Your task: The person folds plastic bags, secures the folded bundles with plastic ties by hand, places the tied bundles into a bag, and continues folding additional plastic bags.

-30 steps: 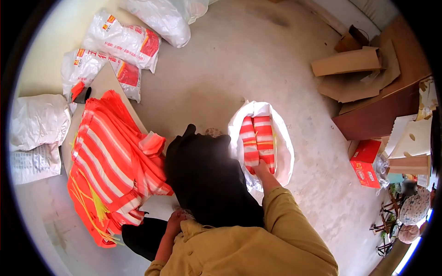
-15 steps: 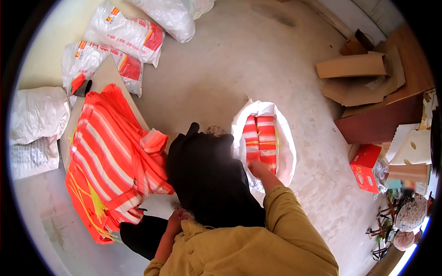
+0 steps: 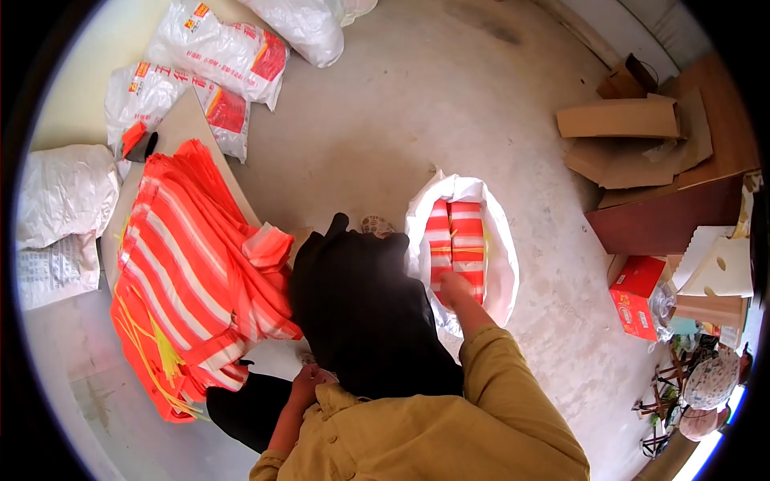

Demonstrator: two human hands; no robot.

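My right hand [image 3: 455,290] reaches into a white woven sack [image 3: 504,276]. Its fingers look curled against the near end of the red-and-white striped bundles [image 3: 467,232] packed side by side there; anything inside the grasp is hidden. Thin yellow ties cross these bundles. Close to my body, my left hand [image 3: 309,381] rests low by my leg, and its fingers are too small and partly covered to read. Left of my black-clad knee lies a large heap of striped red-and-white fabric [image 3: 188,264], with yellow strings [image 3: 168,357] at its near edge.
The fabric heap lies on a board [image 3: 188,120]. Filled white printed bags [image 3: 216,48] sit at the upper left, with more white sacks [image 3: 68,196] below. Cardboard boxes [image 3: 626,132], a red box [image 3: 636,297] and small stools [image 3: 710,381] line the right side.
My right hand has shifted slightly within the sack, over the near end of the bundles. The view has moved a little. My left hand stays in place.
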